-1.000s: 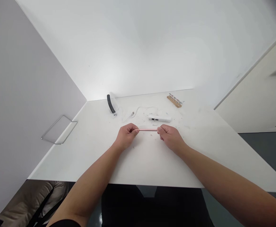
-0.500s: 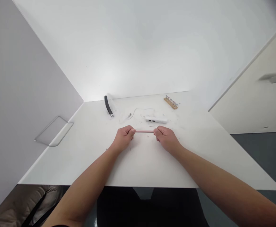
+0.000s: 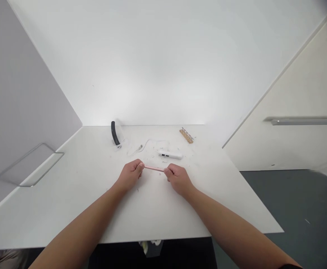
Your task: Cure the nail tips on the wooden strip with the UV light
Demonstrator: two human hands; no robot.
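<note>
A thin, shiny pink rod [image 3: 153, 168], pencil-like, is stretched between my two hands just above the table. My left hand [image 3: 131, 172] is closed in a fist round its left end. Round the other end my right hand [image 3: 178, 178] is closed, thumb towards the middle. Both tips of the rod are hidden in the fingers, and it tilts slightly down to the right. Just beyond my hands lies a white, elongated device [image 3: 170, 154] with dark buttons on its side.
Behind lie a white cable [image 3: 149, 141] with a plug, a curved black bar [image 3: 115, 133] and a wooden strip with metal clips [image 3: 186, 135]. Small dark crumbs dot the white table [image 3: 152, 213]. A wire frame [image 3: 31, 164] stands at the left edge, by a grey partition [image 3: 17, 93].
The camera view has turned rightward, so everything sits further left and lower. Both hands keep hold of the pink rod, which went from about level to sloping down at the right.
</note>
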